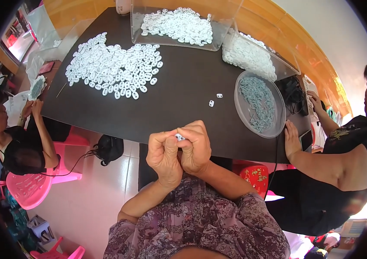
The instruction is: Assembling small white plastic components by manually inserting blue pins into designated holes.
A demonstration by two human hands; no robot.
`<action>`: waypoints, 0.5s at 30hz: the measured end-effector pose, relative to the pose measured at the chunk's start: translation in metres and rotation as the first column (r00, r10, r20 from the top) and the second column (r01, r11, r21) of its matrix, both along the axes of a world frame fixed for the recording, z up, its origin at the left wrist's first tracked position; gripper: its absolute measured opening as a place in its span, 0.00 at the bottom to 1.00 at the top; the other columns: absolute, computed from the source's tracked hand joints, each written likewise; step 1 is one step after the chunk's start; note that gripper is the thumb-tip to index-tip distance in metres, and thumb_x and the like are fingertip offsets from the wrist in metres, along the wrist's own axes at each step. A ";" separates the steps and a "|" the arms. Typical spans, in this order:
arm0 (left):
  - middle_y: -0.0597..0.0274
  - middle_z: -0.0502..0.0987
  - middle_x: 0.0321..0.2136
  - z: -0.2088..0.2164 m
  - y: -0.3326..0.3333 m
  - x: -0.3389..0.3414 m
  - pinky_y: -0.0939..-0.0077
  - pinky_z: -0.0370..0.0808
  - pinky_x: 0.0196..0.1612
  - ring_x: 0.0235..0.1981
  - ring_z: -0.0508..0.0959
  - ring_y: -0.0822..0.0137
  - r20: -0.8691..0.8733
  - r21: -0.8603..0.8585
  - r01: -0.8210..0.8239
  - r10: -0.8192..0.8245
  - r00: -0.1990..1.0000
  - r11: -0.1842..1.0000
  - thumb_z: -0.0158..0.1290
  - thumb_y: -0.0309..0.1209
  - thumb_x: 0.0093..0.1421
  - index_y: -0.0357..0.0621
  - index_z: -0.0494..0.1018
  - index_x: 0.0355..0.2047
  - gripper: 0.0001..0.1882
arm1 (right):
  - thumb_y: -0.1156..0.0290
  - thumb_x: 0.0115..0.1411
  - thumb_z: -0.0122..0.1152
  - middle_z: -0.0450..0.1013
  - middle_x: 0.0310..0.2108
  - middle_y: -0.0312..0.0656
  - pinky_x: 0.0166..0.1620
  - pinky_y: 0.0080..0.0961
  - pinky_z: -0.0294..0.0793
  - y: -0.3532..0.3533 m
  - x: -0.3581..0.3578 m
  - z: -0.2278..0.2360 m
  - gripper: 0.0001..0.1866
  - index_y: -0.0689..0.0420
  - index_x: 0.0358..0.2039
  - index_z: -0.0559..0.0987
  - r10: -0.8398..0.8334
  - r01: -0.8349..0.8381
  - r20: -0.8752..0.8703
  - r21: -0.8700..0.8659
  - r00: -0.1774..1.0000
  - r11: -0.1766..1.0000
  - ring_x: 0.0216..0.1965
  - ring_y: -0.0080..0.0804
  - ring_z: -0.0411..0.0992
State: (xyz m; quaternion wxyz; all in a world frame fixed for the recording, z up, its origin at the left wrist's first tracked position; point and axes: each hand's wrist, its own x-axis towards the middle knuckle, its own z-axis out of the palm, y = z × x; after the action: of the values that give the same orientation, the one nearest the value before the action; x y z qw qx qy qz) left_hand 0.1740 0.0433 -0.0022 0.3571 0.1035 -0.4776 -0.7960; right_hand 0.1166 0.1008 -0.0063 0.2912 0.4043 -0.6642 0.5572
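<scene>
My left hand (pixel 164 156) and my right hand (pixel 196 146) meet just off the front edge of the dark table. Between their pinched thumbs and fingers sits a small white two-holed plastic piece (pixel 179 137), gripped from both sides. The fingers cover most of it. Beyond the hands, two loose white pieces lie on the tabletop: a farther white piece (pixel 219 96) and a nearer white piece (pixel 211 103). To their right stands a round clear tub (pixel 238 111) holding many thin grey-green parts (pixel 257 101), too small to make out.
A wide pile of white two-holed oval pieces (pixel 114 69) covers the table's far left. Two clear bins of white pieces, a back bin (pixel 218 45) and a right bin (pixel 285 71), stand behind. One person (pixel 352 151) sits right; another (pixel 23 138) handles a grey-green bundle at left.
</scene>
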 end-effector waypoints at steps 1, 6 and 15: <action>0.67 0.72 0.31 0.000 0.001 -0.001 0.84 0.68 0.38 0.33 0.69 0.79 -0.009 -0.008 0.001 -0.001 1.000 1.000 0.50 0.31 0.63 0.38 0.70 0.34 0.08 | 0.74 0.57 0.57 0.71 0.28 0.45 0.29 0.30 0.69 0.002 -0.002 0.000 0.09 0.64 0.37 0.73 -0.003 0.003 -0.006 0.003 1.000 1.000 0.26 0.39 0.68; 0.65 0.72 0.32 0.001 0.004 -0.004 0.84 0.69 0.38 0.33 0.70 0.79 0.038 -0.011 -0.026 0.027 0.999 1.000 0.46 0.26 0.65 0.37 0.70 0.34 0.05 | 0.65 0.63 0.53 0.72 0.32 0.45 0.32 0.30 0.70 0.005 -0.005 -0.004 0.12 0.60 0.40 0.71 -0.004 0.003 0.011 0.061 1.000 0.998 0.28 0.38 0.69; 0.59 0.77 0.36 0.018 -0.006 -0.011 0.84 0.73 0.32 0.30 0.75 0.76 0.153 -0.195 0.311 -0.285 0.946 0.930 0.47 0.27 0.64 0.36 0.69 0.51 0.16 | 0.83 0.51 0.60 0.71 0.26 0.41 0.29 0.24 0.68 0.056 -0.040 0.045 0.05 0.61 0.30 0.76 -0.211 0.210 0.002 0.102 0.977 0.972 0.25 0.32 0.69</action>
State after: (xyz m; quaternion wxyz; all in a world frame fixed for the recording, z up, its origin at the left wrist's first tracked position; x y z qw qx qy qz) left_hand 0.1632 0.0370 0.0161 0.2113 0.0385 -0.5926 -0.7763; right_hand 0.0762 0.1573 0.0391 0.3235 0.3423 -0.7326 0.4913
